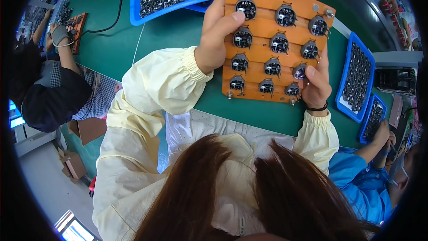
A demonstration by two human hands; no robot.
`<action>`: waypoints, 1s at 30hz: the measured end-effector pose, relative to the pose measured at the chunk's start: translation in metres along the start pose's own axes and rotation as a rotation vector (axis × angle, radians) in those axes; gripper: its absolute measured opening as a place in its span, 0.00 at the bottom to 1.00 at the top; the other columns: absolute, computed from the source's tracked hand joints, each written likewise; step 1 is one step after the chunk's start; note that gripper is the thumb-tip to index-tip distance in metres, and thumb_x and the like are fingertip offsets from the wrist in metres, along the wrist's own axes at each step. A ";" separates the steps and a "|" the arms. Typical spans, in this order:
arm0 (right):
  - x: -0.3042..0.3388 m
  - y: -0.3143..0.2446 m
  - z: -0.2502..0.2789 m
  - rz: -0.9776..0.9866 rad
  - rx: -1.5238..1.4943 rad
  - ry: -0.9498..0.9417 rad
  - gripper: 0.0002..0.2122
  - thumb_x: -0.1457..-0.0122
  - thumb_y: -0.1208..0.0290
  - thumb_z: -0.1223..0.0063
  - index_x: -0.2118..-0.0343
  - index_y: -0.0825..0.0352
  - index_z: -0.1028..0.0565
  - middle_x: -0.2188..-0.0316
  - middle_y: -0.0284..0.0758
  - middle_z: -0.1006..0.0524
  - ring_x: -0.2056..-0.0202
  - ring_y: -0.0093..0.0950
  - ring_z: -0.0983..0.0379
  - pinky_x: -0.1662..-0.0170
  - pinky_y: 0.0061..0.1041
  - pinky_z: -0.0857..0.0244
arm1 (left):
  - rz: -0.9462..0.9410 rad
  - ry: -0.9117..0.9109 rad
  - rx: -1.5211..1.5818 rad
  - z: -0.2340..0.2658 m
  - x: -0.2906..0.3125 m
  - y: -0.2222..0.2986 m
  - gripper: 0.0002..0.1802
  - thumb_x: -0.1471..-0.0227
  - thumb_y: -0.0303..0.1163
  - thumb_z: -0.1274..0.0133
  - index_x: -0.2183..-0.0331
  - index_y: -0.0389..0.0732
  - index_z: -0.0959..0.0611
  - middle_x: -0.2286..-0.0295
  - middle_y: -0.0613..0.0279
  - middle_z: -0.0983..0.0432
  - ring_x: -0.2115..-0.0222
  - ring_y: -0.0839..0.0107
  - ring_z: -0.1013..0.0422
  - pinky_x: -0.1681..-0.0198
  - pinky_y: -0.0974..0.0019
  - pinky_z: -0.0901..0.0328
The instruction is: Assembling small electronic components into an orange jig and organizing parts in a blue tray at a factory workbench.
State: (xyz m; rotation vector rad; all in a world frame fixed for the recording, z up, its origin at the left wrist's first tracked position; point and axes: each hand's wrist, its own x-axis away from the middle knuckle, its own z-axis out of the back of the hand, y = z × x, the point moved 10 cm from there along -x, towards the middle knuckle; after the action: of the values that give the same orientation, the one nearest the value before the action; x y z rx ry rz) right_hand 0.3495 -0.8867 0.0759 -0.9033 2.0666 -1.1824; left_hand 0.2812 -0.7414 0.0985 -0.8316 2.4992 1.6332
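Note:
An orange fixture board (262, 53) is held up over the green table between my two hands. Rows of small round black parts with shiny metal bits, such as this one (279, 43), sit in its recesses. My left hand (216, 35) grips the board's upper left edge, its thumb lying on the face beside the top left part. At the lower right edge, my right hand (317, 82) closes on the board, its thumb touching a black part (300, 71) there. The fingers of both hands are mostly hidden behind the board. Metal pins stand at the board's corners.
A blue tray (133, 0) full of black parts lies at the far side, another blue tray (342, 102) to the right, a smaller one (362, 139) nearer. Co-workers sit at left and right; the left one's hand (59, 35) is at another orange board (78, 29). A black cable (117, 20) crosses the green table (104, 44).

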 end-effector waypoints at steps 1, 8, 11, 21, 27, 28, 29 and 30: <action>0.000 0.000 -0.001 -0.002 -0.001 0.002 0.35 0.55 0.70 0.54 0.43 0.70 0.55 0.49 0.45 0.40 0.50 0.35 0.38 0.49 0.30 0.41 | 0.002 0.001 0.000 0.002 -0.001 -0.001 0.22 0.54 0.30 0.59 0.55 0.34 0.36 0.62 0.57 0.31 0.63 0.71 0.33 0.58 0.68 0.38; 0.000 -0.002 -0.004 0.015 0.004 -0.001 0.35 0.55 0.68 0.52 0.44 0.72 0.54 0.50 0.45 0.39 0.50 0.34 0.38 0.50 0.30 0.41 | -0.010 0.102 -0.230 0.013 -0.001 0.002 0.21 0.53 0.34 0.60 0.57 0.33 0.33 0.67 0.60 0.29 0.68 0.75 0.32 0.63 0.72 0.36; 0.000 -0.001 -0.003 0.020 -0.004 0.017 0.35 0.55 0.68 0.51 0.44 0.72 0.53 0.51 0.45 0.39 0.50 0.34 0.38 0.49 0.30 0.41 | -0.002 0.124 -0.242 0.014 0.000 -0.001 0.18 0.53 0.31 0.60 0.58 0.33 0.32 0.68 0.60 0.29 0.69 0.77 0.32 0.65 0.73 0.36; -0.001 0.000 -0.003 0.016 -0.005 0.030 0.35 0.55 0.66 0.51 0.45 0.72 0.52 0.51 0.44 0.38 0.51 0.33 0.38 0.49 0.29 0.41 | -0.006 0.136 -0.241 0.017 0.001 -0.002 0.16 0.51 0.26 0.61 0.58 0.33 0.32 0.67 0.59 0.29 0.69 0.76 0.31 0.65 0.73 0.35; -0.003 0.004 0.006 0.009 0.083 0.037 0.36 0.56 0.65 0.53 0.43 0.72 0.52 0.48 0.44 0.40 0.48 0.36 0.40 0.47 0.30 0.44 | -0.077 0.143 -0.230 0.009 0.000 0.000 0.17 0.50 0.26 0.61 0.57 0.34 0.33 0.66 0.58 0.28 0.70 0.76 0.30 0.65 0.73 0.34; -0.004 0.004 0.006 0.011 0.085 0.038 0.36 0.56 0.65 0.53 0.43 0.72 0.52 0.48 0.44 0.40 0.48 0.36 0.40 0.47 0.30 0.44 | -0.077 0.141 -0.229 0.009 0.000 0.001 0.17 0.50 0.26 0.61 0.57 0.34 0.33 0.66 0.58 0.28 0.70 0.76 0.30 0.65 0.73 0.34; -0.004 0.004 0.007 0.012 0.095 0.047 0.35 0.55 0.65 0.53 0.44 0.72 0.51 0.48 0.44 0.39 0.49 0.35 0.39 0.47 0.30 0.44 | -0.049 0.126 -0.199 0.008 0.000 0.000 0.17 0.51 0.24 0.60 0.56 0.33 0.34 0.65 0.58 0.29 0.67 0.75 0.31 0.63 0.71 0.35; -0.004 0.004 0.008 0.013 0.105 0.056 0.35 0.55 0.65 0.54 0.44 0.73 0.50 0.49 0.44 0.38 0.49 0.35 0.38 0.48 0.29 0.44 | -0.020 0.112 -0.168 0.007 0.001 -0.003 0.18 0.51 0.23 0.59 0.56 0.33 0.35 0.63 0.58 0.30 0.64 0.74 0.32 0.60 0.70 0.36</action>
State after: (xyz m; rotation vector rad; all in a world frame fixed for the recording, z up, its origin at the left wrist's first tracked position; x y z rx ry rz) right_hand 0.3570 -0.8860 0.0699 -0.8152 2.0303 -1.3096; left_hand 0.2801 -0.7363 0.0930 -0.9875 2.4405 1.8609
